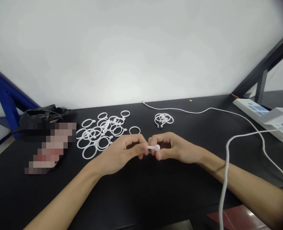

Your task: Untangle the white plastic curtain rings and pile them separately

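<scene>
My left hand (122, 153) pinches a white plastic ring (153, 147) between thumb and fingers, in front of me over the black table. The ring appears edge-on, with its small round tab pointing right. My right hand (175, 148) is closed around the other side of it, thumb and fingertips close to the tab. Fingers hide most of the ring. Just beyond my left hand lies a loose spread of several white rings (89, 151), many with round tabs. A smaller cluster of white rings (164, 118) sits beyond my right hand.
A white cable (227, 153) hangs across my right forearm, and another white cable (196, 112) runs along the table (136, 198). Left stand a black plastic bag (43, 115) and a pixelated flat item (51, 148). White-and-blue boxes (256, 110) lie at the right.
</scene>
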The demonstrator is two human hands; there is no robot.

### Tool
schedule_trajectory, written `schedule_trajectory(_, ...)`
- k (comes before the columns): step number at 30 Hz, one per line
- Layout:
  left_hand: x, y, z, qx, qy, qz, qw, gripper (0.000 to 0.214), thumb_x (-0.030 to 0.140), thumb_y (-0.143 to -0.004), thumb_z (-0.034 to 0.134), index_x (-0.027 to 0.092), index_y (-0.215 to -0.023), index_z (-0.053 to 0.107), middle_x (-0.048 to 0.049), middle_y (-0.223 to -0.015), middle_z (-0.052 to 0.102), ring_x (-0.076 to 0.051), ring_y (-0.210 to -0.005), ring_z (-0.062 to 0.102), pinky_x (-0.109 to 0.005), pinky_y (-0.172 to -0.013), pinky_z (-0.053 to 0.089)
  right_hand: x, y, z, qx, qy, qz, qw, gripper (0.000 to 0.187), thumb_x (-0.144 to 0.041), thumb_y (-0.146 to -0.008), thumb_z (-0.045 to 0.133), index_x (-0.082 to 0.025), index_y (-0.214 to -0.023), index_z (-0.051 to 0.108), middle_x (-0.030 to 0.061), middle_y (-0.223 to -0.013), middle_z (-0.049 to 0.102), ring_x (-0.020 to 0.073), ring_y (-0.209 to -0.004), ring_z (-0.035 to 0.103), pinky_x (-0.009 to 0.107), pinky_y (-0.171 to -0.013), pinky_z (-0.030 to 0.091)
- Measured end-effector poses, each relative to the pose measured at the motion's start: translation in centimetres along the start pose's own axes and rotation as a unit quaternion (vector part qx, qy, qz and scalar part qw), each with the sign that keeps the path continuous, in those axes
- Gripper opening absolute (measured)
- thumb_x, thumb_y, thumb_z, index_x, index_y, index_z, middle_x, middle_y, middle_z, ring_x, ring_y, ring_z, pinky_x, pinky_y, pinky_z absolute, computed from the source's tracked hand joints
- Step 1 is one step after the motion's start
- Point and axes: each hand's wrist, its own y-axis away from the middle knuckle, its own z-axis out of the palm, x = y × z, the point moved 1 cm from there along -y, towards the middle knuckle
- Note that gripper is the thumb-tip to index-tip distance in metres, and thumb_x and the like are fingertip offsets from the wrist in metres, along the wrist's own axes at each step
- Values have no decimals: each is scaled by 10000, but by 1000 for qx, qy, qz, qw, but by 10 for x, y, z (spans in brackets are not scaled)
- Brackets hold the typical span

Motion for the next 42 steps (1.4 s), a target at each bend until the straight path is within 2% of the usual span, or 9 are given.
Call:
schedule_trajectory(6,-7,2,2,47,105,54,992,495,695,-830,523,214,-721,560,-6,-694,516,-152,-677,492,-321,-687,428,-9,2,-3,36,1,-108,994,109,-194,-804,734,-161,-756,642,-18,-766,592,84,-664,549,230,-645,455)
schedule_trajectory(9,-8,0,1,81,77,45,993,462,663,-861,513,216,-765,576,-24,-759,581,-166,-737,537,-333,-733,452,-9,1,-8,98,67,-111,987,109,-262,-822,720,-171,-792,669,-3,-776,612,108,-688,569,263,-684,477)
schedule_trajectory(13,-10,-4,0,146,-74,4,986,295,487,-948,492,255,-1055,638,-24,-990,653,-169,-838,563,-329,-776,460,-7,-2,-18,225,212,-96,946,176,-356,-838,686,-181,-842,689,23,-863,646,148,-795,590,296,-767,476)
schedule_trajectory(17,-20,-9,2,235,-340,50,909,267,301,-960,486,231,-1188,607,-51,-1134,624,-225,-1019,518,-417,-932,421,-11,3,-33,326,356,-20,875,255,-422,-880,600,-193,-841,706,9,-752,656,143,-668,573,285,-657,449)
schedule_trajectory(20,-30,-12,3,222,-472,69,850,235,241,-938,515,169,-1131,628,-86,-1111,612,-264,-1055,476,-461,-965,393,-15,8,-44,371,394,38,840,253,-435,-859,615,-193,-838,686,-1,-698,663,141,-614,594,279,-618,455)
schedule_trajectory(23,-36,-14,2,211,-513,60,830,185,235,-940,518,159,-1051,644,-86,-1056,615,-261,-1001,473,-447,-919,408,-13,11,-52,393,382,67,834,221,-411,-820,658,-192,-848,648,5,-722,696,153,-617,648,282,-617,500)
schedule_trajectory(29,-32,-15,0,196,-531,54,823,177,204,-957,472,172,-942,645,-73,-960,620,-249,-929,468,-422,-846,400,-6,11,-59,397,382,108,828,216,-399,-798,677,-199,-864,628,9,-715,725,170,-593,693,301,-613,553)
schedule_trajectory(35,-31,-16,3,190,-526,52,827,191,195,-962,457,170,-927,643,-71,-915,620,-241,-912,454,-424,-854,389,-5,8,-57,391,356,85,844,263,-415,-801,682,-193,-931,627,9,-682,724,171,-576,693,300,-598,554)
schedule_trajectory(42,-32,-15,2,182,-523,53,831,186,197,-964,455,173,-933,637,-67,-926,618,-243,-920,461,-416,-845,388,2,6,-54,433,417,66,797,297,-445,-792,701,-210,-941,597,-18,-661,698,166,-553,658,304,-604,519)
